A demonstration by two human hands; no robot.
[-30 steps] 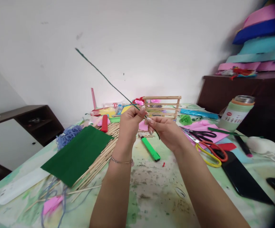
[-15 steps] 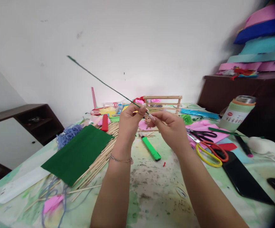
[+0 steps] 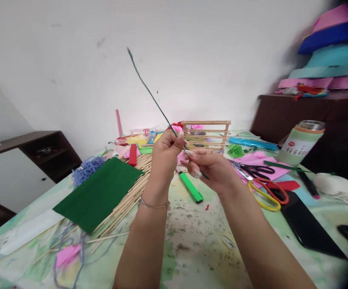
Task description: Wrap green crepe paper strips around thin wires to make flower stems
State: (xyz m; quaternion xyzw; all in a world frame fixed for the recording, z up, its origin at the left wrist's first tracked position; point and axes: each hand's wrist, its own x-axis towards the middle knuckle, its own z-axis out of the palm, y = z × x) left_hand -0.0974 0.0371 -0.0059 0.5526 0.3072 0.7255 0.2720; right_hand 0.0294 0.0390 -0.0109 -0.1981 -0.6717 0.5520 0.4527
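Both my hands are raised over the table's middle, pinching one long thin green wire stem [image 3: 150, 90]. My left hand [image 3: 164, 154] grips it between thumb and fingertips, and the stem rises from there up and to the left, against the white wall. My right hand [image 3: 210, 166] is closed on the stem's short lower end, which sticks out to the lower right of its fingers. The two hands are almost touching. A bracelet sits on my left wrist.
A green paper sheet [image 3: 98, 192] lies on a bundle of wooden sticks [image 3: 126, 200] at the left. A green cutter [image 3: 191, 187], scissors [image 3: 262, 190], a wooden stick frame [image 3: 207, 134], a green bottle [image 3: 300, 142] and a black phone [image 3: 309, 228] lie around the paint-stained table [image 3: 192, 241].
The stem's free end has swung up and to the right, from a shallow slant to a steeper one. My right hand has slid a little lower along the stem's bottom end.
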